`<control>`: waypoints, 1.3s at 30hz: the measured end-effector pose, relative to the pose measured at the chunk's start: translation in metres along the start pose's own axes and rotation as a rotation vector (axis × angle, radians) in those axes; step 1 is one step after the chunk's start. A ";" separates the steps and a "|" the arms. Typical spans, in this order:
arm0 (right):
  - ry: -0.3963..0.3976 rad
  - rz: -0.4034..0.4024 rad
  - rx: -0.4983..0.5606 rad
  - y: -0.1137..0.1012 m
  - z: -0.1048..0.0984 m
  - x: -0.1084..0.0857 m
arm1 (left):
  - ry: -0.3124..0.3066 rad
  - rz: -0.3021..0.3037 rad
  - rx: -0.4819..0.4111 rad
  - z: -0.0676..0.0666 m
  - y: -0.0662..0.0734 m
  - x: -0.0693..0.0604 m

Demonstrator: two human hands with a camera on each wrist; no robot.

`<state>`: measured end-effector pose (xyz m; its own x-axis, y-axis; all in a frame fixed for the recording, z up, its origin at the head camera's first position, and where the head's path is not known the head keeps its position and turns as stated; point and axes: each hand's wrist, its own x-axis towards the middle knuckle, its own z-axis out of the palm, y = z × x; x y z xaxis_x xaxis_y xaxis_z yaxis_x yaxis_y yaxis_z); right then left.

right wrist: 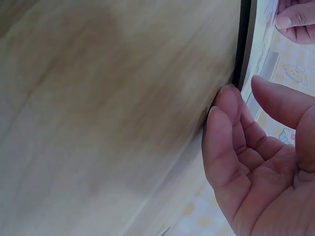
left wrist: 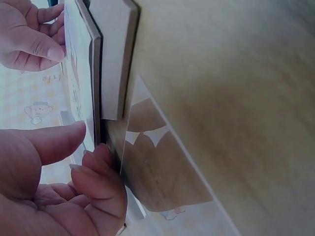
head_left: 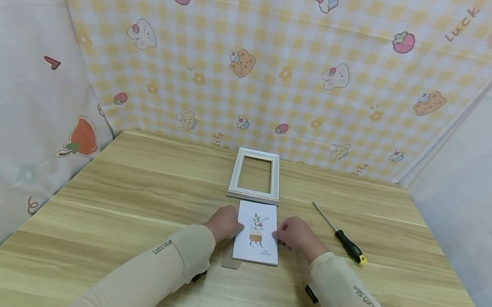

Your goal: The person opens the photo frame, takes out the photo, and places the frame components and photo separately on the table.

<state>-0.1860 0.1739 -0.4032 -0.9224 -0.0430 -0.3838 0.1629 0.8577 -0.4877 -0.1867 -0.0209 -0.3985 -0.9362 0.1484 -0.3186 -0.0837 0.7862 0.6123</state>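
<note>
A white picture card (head_left: 245,213) printed with a potted plant lies on a thin board, its edge showing in the left wrist view (left wrist: 96,73). My left hand (head_left: 224,222) pinches the left edge, thumb on top and fingers curled below. On the opposite edge, my right hand (head_left: 299,234) does the same with thumb and fingertips. Beneath the card, a brown flat piece (head_left: 231,262) sticks out at the lower left. In the left wrist view a shiny, reflective sheet (left wrist: 162,167) lies on the table near my left fingers.
Just beyond the card lies a white picture frame (head_left: 275,177) with an open middle. To the right is a screwdriver (head_left: 347,244) with a black and yellow handle. A yellow checked curtain (head_left: 276,94) hangs behind the wooden table (head_left: 140,189); white cloth hangs at both sides.
</note>
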 end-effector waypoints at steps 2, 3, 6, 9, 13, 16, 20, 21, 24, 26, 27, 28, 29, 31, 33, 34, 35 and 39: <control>-0.002 0.002 -0.006 -0.001 0.000 0.000 | 0.008 -0.001 -0.006 0.000 0.001 0.000; -0.003 0.001 -0.010 -0.002 0.000 0.000 | 0.012 0.001 0.000 0.000 0.002 0.000; -0.005 -0.002 -0.015 -0.002 0.000 0.000 | 0.021 0.006 0.023 0.001 0.003 0.000; -0.003 -0.009 -0.019 -0.002 0.001 0.000 | 0.022 0.006 0.042 0.001 0.004 0.001; -0.004 -0.023 -0.019 -0.001 0.001 0.001 | 0.022 0.002 0.049 0.001 0.004 0.002; -0.006 -0.032 -0.016 0.000 0.002 0.001 | 0.022 0.004 0.050 0.002 0.003 0.003; -0.005 -0.041 -0.012 0.001 0.003 0.001 | 0.022 0.000 0.045 0.003 0.002 0.004; -0.004 -0.043 -0.012 0.001 0.004 0.001 | 0.022 -0.002 0.042 0.003 0.001 0.004; -0.003 -0.043 -0.005 0.001 0.003 0.001 | 0.021 -0.005 0.041 0.003 0.001 0.004; -0.006 -0.038 0.000 0.001 0.003 0.001 | 0.020 -0.005 0.040 0.003 0.001 0.005; -0.008 -0.035 0.000 0.000 0.002 0.001 | 0.021 -0.003 0.040 0.003 0.001 0.005; -0.009 -0.031 0.002 0.000 0.002 0.001 | 0.021 -0.001 0.037 0.002 0.000 0.005; -0.010 -0.028 0.002 0.000 0.002 0.001 | 0.021 0.000 0.035 0.002 0.000 0.006; -0.005 -0.023 -0.003 0.000 0.001 0.001 | 0.022 0.002 0.022 0.002 -0.003 0.007; 0.014 -0.026 -0.013 0.001 0.001 -0.001 | 0.025 0.021 0.026 0.002 -0.006 0.008; 0.031 -0.031 -0.017 0.001 0.000 -0.003 | 0.024 0.032 0.020 0.001 -0.008 0.008; 0.048 -0.036 -0.019 0.002 -0.001 -0.005 | 0.025 0.045 0.014 0.000 -0.009 0.007; 0.138 -0.094 -0.020 0.006 -0.006 -0.019 | 0.060 0.127 -0.011 -0.011 -0.014 -0.001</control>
<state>-0.1701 0.1825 -0.3942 -0.9728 -0.0537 -0.2254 0.0681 0.8635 -0.4997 -0.1884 -0.0386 -0.3993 -0.9582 0.2101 -0.1942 0.0336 0.7568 0.6528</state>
